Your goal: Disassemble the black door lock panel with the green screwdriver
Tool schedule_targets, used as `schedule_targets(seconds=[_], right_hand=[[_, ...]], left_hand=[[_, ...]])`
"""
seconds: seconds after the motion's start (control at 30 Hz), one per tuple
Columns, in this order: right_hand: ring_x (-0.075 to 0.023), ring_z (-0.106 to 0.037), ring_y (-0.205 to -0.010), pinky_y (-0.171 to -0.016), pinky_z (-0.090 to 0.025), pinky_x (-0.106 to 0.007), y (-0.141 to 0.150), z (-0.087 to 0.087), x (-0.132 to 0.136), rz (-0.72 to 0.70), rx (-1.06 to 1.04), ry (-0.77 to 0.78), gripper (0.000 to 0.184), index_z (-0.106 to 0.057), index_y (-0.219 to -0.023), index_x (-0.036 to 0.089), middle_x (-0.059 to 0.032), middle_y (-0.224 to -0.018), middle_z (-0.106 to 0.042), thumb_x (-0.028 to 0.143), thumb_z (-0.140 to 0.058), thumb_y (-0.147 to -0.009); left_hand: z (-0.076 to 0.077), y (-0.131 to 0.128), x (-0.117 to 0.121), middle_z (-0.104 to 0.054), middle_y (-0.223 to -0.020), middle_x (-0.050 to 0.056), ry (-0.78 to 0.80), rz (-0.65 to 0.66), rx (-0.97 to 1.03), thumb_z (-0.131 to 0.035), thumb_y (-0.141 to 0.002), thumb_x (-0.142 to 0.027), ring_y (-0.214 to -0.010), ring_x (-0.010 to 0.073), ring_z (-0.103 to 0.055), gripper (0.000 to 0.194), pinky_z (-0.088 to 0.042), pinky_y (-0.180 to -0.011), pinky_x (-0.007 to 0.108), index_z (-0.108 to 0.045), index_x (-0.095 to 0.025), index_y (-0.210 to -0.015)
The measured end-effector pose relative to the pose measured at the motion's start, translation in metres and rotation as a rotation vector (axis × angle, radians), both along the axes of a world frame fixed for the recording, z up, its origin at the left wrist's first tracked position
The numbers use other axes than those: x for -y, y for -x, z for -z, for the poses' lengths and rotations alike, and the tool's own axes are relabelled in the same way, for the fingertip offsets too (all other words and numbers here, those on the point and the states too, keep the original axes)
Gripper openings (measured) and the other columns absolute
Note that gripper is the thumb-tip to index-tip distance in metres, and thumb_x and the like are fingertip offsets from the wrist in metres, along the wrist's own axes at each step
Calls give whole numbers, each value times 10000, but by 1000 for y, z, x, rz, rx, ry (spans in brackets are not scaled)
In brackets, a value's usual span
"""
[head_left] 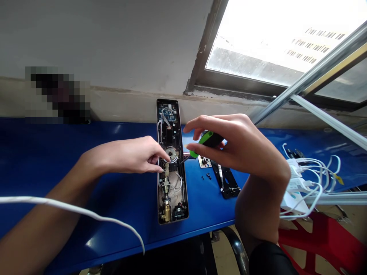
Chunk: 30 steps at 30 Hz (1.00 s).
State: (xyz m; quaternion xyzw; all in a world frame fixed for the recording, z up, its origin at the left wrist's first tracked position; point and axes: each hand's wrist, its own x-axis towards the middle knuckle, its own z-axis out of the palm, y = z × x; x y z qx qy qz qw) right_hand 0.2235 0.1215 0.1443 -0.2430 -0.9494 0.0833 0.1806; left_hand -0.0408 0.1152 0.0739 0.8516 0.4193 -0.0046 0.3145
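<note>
"What lay at the centre?"

"An opened electronic door lock (172,160), on its back on a blue table (34,152), its long side running away from the person, its far end close to the wall (129,107). Inside it showed a circuit board (168,115) at the far end, a round metal disc (171,154) midway and a brass cylinder (165,212) at the near end, with thin wires among them."

"And the hands?"

"The left hand (129,154) reached in from the left, its fingers loosely open and gripping nothing, their fingertips (168,158) at the lock beside the disc."

"The right?"

"The right hand (237,149) was closed round the green-and-black handle of a screwdriver (208,140). Its thin shaft (183,159) reached to the lock by the disc; whether the tip touched, I couldn't tell."

"What lay further out?"

"Just right of the lock sat a small metal plate (204,162), a few tiny black screws (207,176) and a black bracket (226,181). Beyond them were white chargers with looping cables (301,183). Another white cable (71,208) crossed in front of the left forearm (48,225). A window (275,49) was set in the wall, and a red plastic stool (315,244) stood below the table's right side."
</note>
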Motion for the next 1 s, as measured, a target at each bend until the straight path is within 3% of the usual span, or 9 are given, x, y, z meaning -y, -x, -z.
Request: schedule_targets(seconds=[0.5, 0.87, 1.0], right_hand=[[-131, -692, -809, -695, -483, -276, 1, 1, 0, -1, -3, -20, 250, -683, -1225, 160, -28, -994, -770, 273, -631, -1007], [-122, -688, -791, -677, -492, -279, 0, 1, 0, -11, -8, -30, 249, -685, -1216, 142, -21, -969, -769, 266, -647, -1004], [-123, -689, -803, -684, -497, -280, 1, 2, 0, -1, -2, -24, 267, -682, -1235, 152, -21, -986, -768, 283, -646, -1005]], left_hand=[[0, 0, 1, -746, -859, 4, -5, -8, -1, -645, -941, -438, -693, 154, -667, 387, -441, -593, 238, -745, -307, -1292], [-3, 2, 0, -726, -796, -2, 5, -12, -12, -651, -926, -433, -650, 155, -643, 299, -410, -567, 253, -783, -281, -1148], [-3, 1, 2, -738, -838, -5, 12, -20, -2, -660, -926, -435, -675, 156, -653, 370, -420, -573, 242, -747, -303, -1260]])
